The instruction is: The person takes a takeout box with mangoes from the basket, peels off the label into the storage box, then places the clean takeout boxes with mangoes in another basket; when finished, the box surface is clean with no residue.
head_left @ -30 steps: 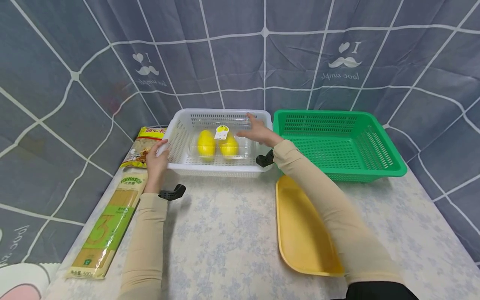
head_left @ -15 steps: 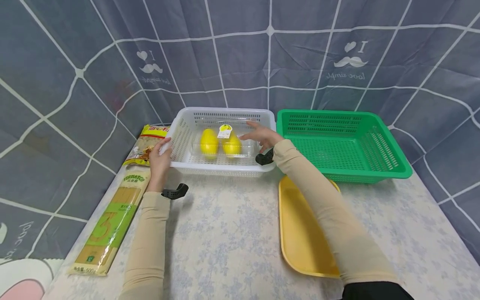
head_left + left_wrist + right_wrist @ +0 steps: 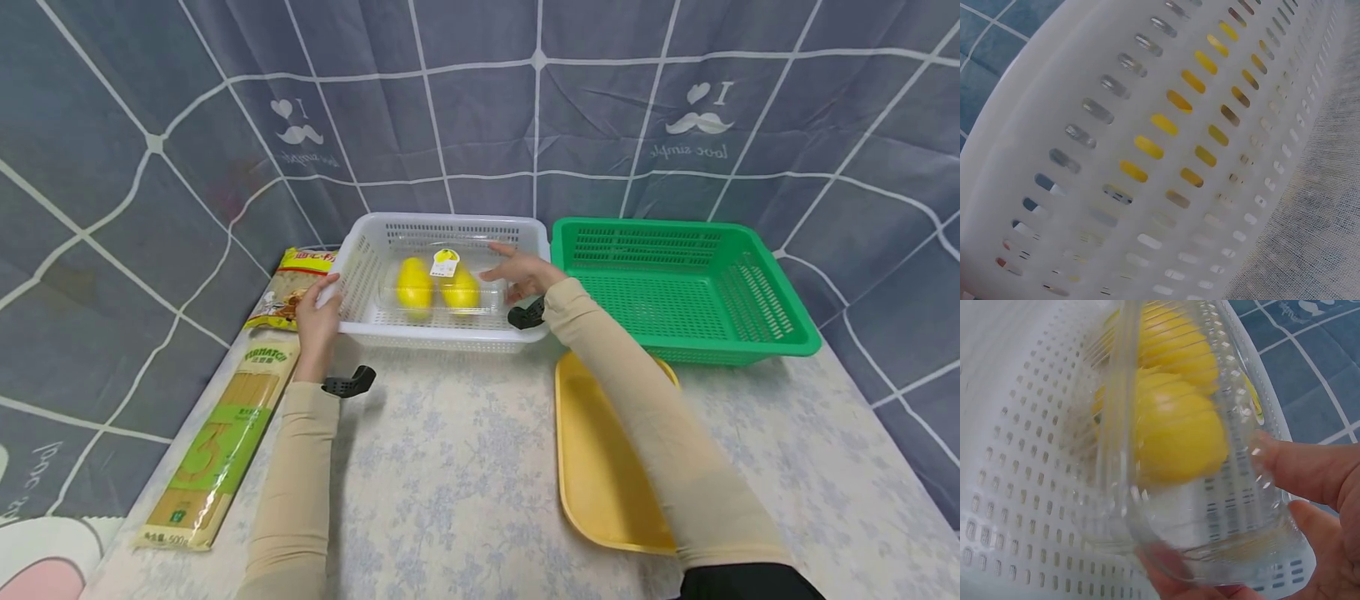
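Observation:
A white slotted basket (image 3: 435,335) stands at the back of the table in the head view. Inside lies a clear plastic box (image 3: 491,298) with two lemons (image 3: 415,287) and a label (image 3: 445,263) on its lid. My right hand (image 3: 522,273) reaches over the basket's right end and grips the box's right end. Close up in the right wrist view, the fingers (image 3: 1304,465) press the lid while others curl in at its lower edge. My left hand (image 3: 318,323) holds the basket's left rim. Only the basket's slotted side fills the left wrist view.
A green basket (image 3: 750,342) stands right beside the white one. In front is a yellow tray (image 3: 600,467), partly under my right forearm. On the left lie a pack of noodles (image 3: 217,450) and a yellow-red food bag (image 3: 281,292). A grey curtain (image 3: 480,117) hangs behind.
My right hand has lowered a little and its spread fingers have drawn in on the box's right end. My left hand keeps its hold on the basket rim. The head view has shifted slightly.

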Demonstrator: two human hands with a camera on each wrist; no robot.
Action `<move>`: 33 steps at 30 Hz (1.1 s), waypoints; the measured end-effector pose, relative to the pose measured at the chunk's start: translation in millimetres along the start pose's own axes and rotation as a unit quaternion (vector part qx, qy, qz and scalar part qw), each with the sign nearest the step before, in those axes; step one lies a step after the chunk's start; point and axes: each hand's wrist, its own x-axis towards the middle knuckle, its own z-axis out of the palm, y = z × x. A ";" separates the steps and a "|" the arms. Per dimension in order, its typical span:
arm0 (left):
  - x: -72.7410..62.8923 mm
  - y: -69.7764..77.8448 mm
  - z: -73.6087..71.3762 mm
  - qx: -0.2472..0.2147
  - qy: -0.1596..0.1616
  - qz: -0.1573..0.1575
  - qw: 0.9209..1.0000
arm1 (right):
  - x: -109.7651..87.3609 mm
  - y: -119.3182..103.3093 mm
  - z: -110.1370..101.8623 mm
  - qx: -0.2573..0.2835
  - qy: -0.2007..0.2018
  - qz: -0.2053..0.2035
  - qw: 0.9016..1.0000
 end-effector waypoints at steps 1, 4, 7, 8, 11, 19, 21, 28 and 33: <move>-0.2 -0.4 0.0 -0.002 0.001 0.000 1.000 | 0.0 0.2 0.7 -0.002 0.001 -0.001 1.000; -0.1 -1.5 0.4 -0.006 0.003 -0.004 1.000 | -2.0 0.2 1.3 -0.013 -0.001 -0.006 1.000; 0.1 -1.6 1.0 -0.011 0.004 -0.005 1.000 | -6.7 -0.8 1.3 -0.014 -0.004 -0.016 1.000; 0.3 -1.7 1.1 -0.013 0.004 -0.005 1.000 | -8.3 -1.2 1.3 -0.015 -0.006 -0.022 1.000; 0.4 -2.3 1.1 -0.017 0.005 -0.002 1.000 | -13.9 -2.4 0.7 -0.014 -0.005 -0.037 0.999; 1.9 -5.0 -0.5 -0.018 0.002 -0.005 1.000 | -43.3 -5.8 -12.2 -0.005 0.027 -0.100 0.995; 2.2 -5.2 -1.0 -0.019 0.001 -0.002 1.000 | -53.4 -6.5 -16.9 -0.002 0.036 -0.118 0.992; 2.7 -3.1 -2.1 -0.028 -0.008 0.001 1.000 | -107.5 -2.3 -35.0 0.011 0.040 -0.193 0.980; 4.0 -2.0 -1.5 -0.035 -0.014 -0.002 0.999 | -158.6 14.7 -36.1 -0.011 0.044 -0.223 0.974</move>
